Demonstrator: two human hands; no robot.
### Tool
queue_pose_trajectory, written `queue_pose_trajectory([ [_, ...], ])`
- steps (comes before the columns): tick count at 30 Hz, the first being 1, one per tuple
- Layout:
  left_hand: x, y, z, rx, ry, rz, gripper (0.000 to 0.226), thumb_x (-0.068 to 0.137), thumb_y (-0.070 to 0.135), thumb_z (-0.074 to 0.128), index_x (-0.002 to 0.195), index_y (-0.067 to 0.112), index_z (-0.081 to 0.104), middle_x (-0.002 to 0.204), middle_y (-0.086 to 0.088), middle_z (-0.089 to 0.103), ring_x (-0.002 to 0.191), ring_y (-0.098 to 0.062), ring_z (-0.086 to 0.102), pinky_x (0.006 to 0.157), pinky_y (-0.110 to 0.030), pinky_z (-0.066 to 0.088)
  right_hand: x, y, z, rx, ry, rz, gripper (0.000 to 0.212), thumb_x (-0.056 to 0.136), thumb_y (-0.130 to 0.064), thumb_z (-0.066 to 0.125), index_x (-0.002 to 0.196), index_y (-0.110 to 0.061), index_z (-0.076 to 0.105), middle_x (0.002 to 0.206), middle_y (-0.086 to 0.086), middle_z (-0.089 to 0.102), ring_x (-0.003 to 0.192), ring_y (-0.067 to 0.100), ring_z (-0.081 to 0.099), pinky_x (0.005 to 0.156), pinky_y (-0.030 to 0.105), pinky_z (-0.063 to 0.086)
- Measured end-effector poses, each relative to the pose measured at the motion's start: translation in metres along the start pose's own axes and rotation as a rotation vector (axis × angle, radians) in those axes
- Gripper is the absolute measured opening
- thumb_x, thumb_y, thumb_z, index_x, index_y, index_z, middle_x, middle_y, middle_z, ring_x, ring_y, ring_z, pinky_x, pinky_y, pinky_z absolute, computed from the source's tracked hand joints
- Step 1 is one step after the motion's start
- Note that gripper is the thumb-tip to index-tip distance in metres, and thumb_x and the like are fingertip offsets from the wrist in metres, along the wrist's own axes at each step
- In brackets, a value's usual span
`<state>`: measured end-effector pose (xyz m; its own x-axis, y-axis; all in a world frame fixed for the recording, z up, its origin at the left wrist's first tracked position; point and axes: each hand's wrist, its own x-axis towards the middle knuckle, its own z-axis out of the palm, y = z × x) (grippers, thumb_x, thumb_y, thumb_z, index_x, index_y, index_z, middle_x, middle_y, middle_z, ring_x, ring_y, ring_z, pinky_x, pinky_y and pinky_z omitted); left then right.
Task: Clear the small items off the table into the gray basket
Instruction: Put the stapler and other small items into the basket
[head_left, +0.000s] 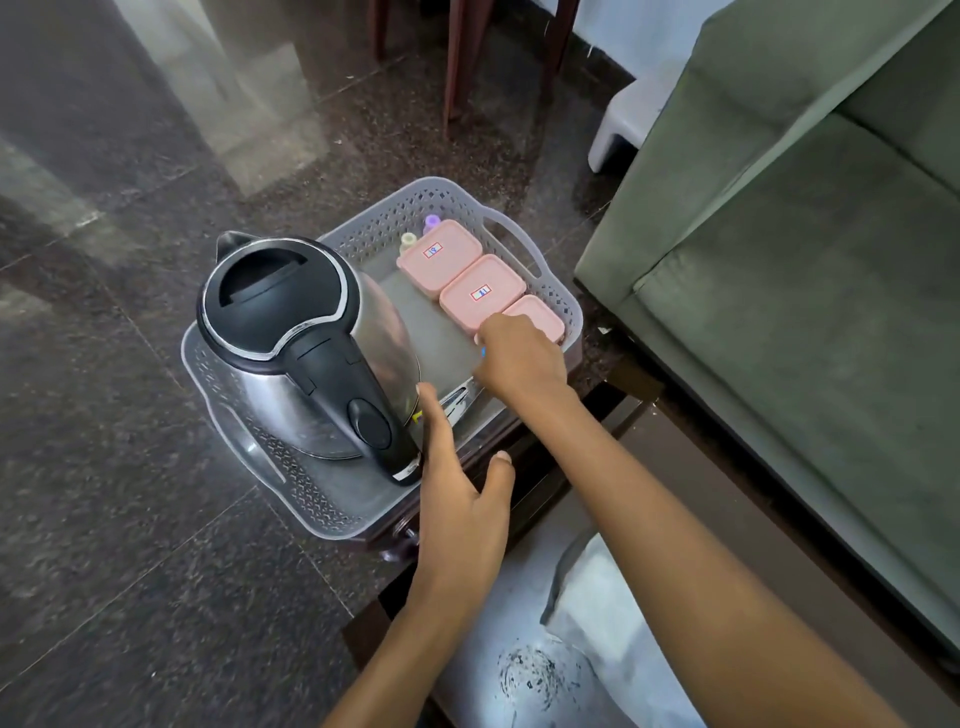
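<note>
R fingers (493, 332) curled down at the near pink box (540, 317), w/ a small blue item under them; grip on it can't be confirmed. L hand (457, 499) is held open, nothing gripped, beside the kettle (306, 353) handle. Gray basket (561, 291) sits on the desk (524, 613) end, 12 o'clock of both hands. Boxes judged light, stiff, smooth-lidded; best pinched across short sides. Kettle judged heavy; handle only.

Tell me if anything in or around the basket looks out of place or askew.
The gray basket overhangs the table corner on its far and left sides. The kettle, bulky beside three pink boxes and two small bottles, fills its left half. Nothing looks spilled or damaged.
</note>
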<state>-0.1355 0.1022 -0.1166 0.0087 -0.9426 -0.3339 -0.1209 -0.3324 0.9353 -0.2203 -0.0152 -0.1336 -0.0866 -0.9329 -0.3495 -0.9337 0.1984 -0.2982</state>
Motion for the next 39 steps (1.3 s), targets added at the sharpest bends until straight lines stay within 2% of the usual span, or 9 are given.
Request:
queue_pose_trajectory([
  [5,0.003,-0.001,0.000,-0.108,0.004,-0.026,0.067,0.088,0.008,0.052,0.142,0.038,0.025,0.149,0.016,0.035,0.135,0.007,0.032,0.113,-0.018,0.028,0.008,0.005,-0.019,0.715,-0.146,0.156,0.010,0.081,-0.012,0.055,0.079,-0.003,0.058,0.066,0.015,0.057,0.044,0.022,0.056,0.048,0.028,0.046],
  [8,0.005,0.000,-0.001,-0.157,0.012,-0.062,0.051,0.090,-0.003,0.049,0.119,0.039,0.049,0.120,0.010,0.061,0.108,0.007,0.056,0.086,-0.004,0.043,0.015,0.000,-0.024,1.050,-0.282,0.253,0.022,0.086,-0.007,0.044,0.099,-0.005,0.061,0.071,0.012,0.055,0.056,0.025,0.057,0.040,0.016,0.044],
  [9,0.005,0.000,-0.002,-0.172,0.007,-0.070,0.047,0.090,-0.005,0.048,0.114,0.036,0.053,0.114,0.006,0.064,0.101,0.005,0.059,0.082,-0.004,0.043,0.018,-0.002,-0.022,1.034,-0.258,0.198,0.026,0.087,-0.004,0.042,0.105,-0.002,0.061,0.078,0.013,0.057,0.065,0.029,0.060,0.041,0.017,0.047],
  [11,0.005,0.000,-0.003,-0.199,0.000,-0.075,0.043,0.090,-0.007,0.046,0.109,0.030,0.057,0.107,0.001,0.067,0.094,0.005,0.062,0.080,-0.005,0.044,0.024,-0.007,-0.014,0.799,-0.120,0.019,0.028,0.085,0.002,0.046,0.107,0.000,0.063,0.095,0.015,0.063,0.088,0.030,0.062,0.070,0.028,0.055],
  [13,0.004,-0.001,-0.004,-0.209,-0.004,-0.077,0.043,0.090,-0.007,0.046,0.115,0.027,0.056,0.107,0.001,0.067,0.095,0.005,0.061,0.079,-0.004,0.044,0.028,-0.012,-0.002,0.609,-0.035,-0.097,0.029,0.079,0.005,0.056,0.105,-0.002,0.067,0.106,0.016,0.068,0.098,0.026,0.061,0.088,0.031,0.047],
  [19,0.004,-0.005,-0.003,-0.214,0.020,-0.071,0.049,0.090,-0.003,0.048,0.123,0.032,0.049,0.109,0.004,0.067,0.100,0.002,0.060,0.077,-0.002,0.042,0.033,-0.006,0.017,0.482,-0.058,-0.132,0.025,0.071,0.004,0.064,0.095,-0.001,0.070,0.097,0.016,0.071,0.083,0.019,0.059,0.067,0.014,0.037],
  [24,0.006,-0.005,-0.001,-0.201,0.029,-0.054,0.058,0.090,-0.004,0.047,0.124,0.042,0.041,0.110,0.004,0.066,0.102,-0.002,0.060,0.078,-0.003,0.042,0.034,-0.007,0.023,0.249,-0.028,-0.158,0.021,0.077,-0.003,0.057,0.096,0.000,0.065,0.098,0.020,0.068,0.093,0.035,0.061,0.079,0.038,0.051],
  [30,0.006,-0.006,-0.002,-0.213,0.027,-0.044,0.058,0.090,-0.005,0.046,0.123,0.043,0.041,0.109,0.008,0.065,0.107,-0.007,0.059,0.077,-0.003,0.043,0.027,-0.017,0.024,-0.234,0.059,-0.321,0.013,0.085,-0.007,0.052,0.093,-0.001,0.060,0.098,0.021,0.064,0.090,0.040,0.061,0.063,0.034,0.035],
  [39,0.006,-0.009,-0.001,-0.221,0.028,-0.030,0.056,0.090,-0.002,0.048,0.130,0.036,0.042,0.112,0.006,0.066,0.101,0.000,0.061,0.078,-0.003,0.042,0.024,-0.003,0.025,-0.190,0.064,-0.358,0.024,0.086,-0.005,0.047,0.105,-0.007,0.062,0.108,0.013,0.062,0.099,0.035,0.059,0.070,0.036,0.043],
])
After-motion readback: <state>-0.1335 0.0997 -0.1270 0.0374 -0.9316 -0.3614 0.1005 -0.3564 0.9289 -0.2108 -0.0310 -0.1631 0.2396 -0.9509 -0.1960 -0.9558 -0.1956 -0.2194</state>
